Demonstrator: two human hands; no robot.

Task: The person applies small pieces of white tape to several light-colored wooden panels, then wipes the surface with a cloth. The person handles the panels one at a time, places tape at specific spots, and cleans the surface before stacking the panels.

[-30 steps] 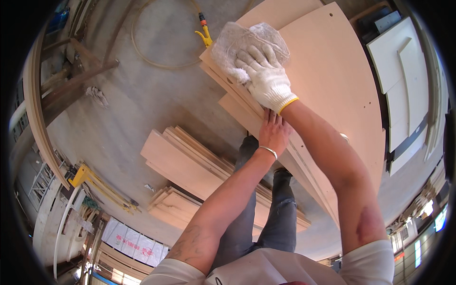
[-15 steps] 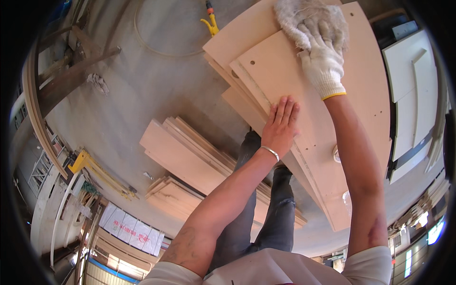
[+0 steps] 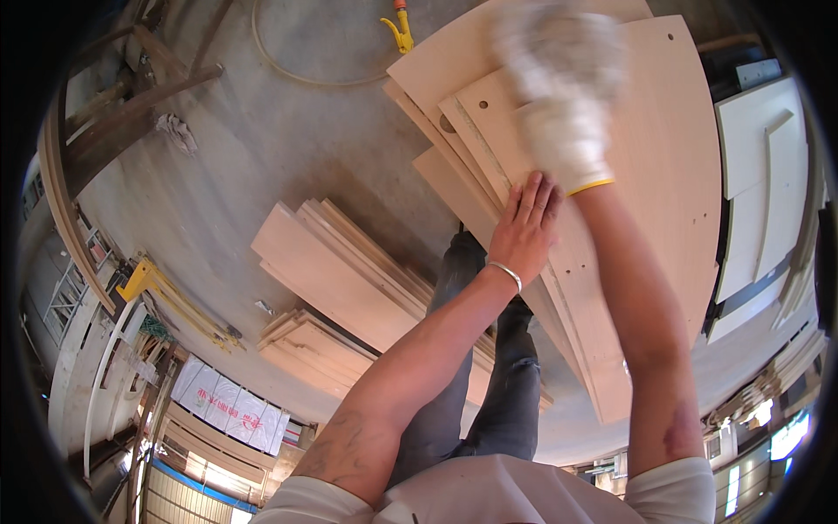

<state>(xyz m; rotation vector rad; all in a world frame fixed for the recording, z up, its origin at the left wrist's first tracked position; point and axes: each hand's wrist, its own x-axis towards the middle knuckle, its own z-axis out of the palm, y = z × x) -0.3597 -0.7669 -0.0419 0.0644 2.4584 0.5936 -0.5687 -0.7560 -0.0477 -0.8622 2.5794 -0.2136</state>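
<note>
My left hand [image 3: 525,229], bare with a silver bangle at the wrist, lies with its fingers out on the edge of a pale wooden board [image 3: 650,157]. It rests along the left side of the top panel, which has small drilled holes. My right hand [image 3: 567,140] wears a white knit glove with a yellow cuff edge and is blurred by motion. Under its fingers is a fluffy greyish-white rag [image 3: 554,44], pressed on the far part of the board. More pale panels lie stacked beneath this one, fanned out to the left.
Wooden panels [image 3: 336,288] are piled on the floor left of my legs. A yellow air gun [image 3: 400,35] and hose lie beyond. White panels [image 3: 758,192] stand at the right. Curved dark wooden parts [image 3: 148,105] and a yellow clamp-like tool [image 3: 161,288] are at the left.
My right hand and the rag have swept left across the board, and the glove is now smeared by motion. My left hand stays on the board's edge. The view has shifted slightly.
</note>
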